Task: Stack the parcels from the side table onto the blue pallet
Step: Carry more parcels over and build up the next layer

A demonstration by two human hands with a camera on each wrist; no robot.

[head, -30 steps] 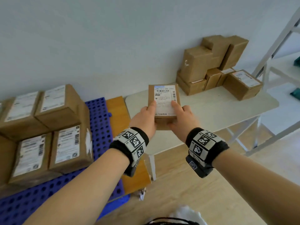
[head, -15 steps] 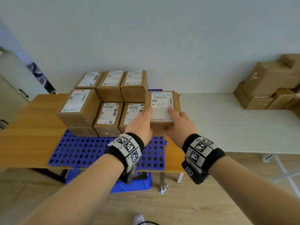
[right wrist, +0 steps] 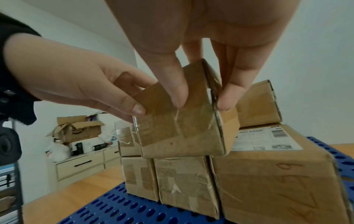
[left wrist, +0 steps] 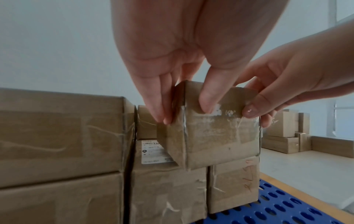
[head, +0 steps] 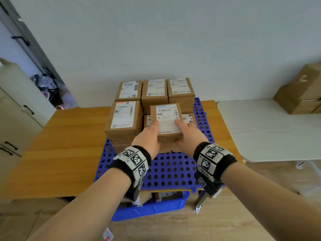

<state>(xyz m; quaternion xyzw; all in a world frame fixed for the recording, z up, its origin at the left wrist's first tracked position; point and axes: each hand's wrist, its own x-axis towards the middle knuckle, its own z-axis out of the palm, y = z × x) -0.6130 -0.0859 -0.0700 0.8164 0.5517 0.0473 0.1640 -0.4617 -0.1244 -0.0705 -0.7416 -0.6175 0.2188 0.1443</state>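
Observation:
A small brown parcel (head: 165, 119) with a white label is held between both hands. My left hand (head: 147, 136) grips its left end and my right hand (head: 187, 134) its right end, thumbs on top. It is slightly tilted, right over two lower front parcels (left wrist: 232, 186) on the blue pallet (head: 173, 167); I cannot tell whether it touches them. In the left wrist view my left hand (left wrist: 185, 112) pinches the parcel (left wrist: 210, 136). The right wrist view shows my right hand (right wrist: 201, 103) pinching the parcel (right wrist: 182, 130). Several more parcels (head: 154, 89) stand behind and left.
The pallet lies on a wooden table (head: 60, 145), with a blue bin (head: 151, 207) on the floor beneath. A white side table (head: 269, 129) at right carries more parcels (head: 302, 94). A pale cabinet (head: 13, 110) stands at left.
Both hands carried the parcel leftward from the side table to the pallet. It now sits low over the front parcels of the stack instead of in mid-air.

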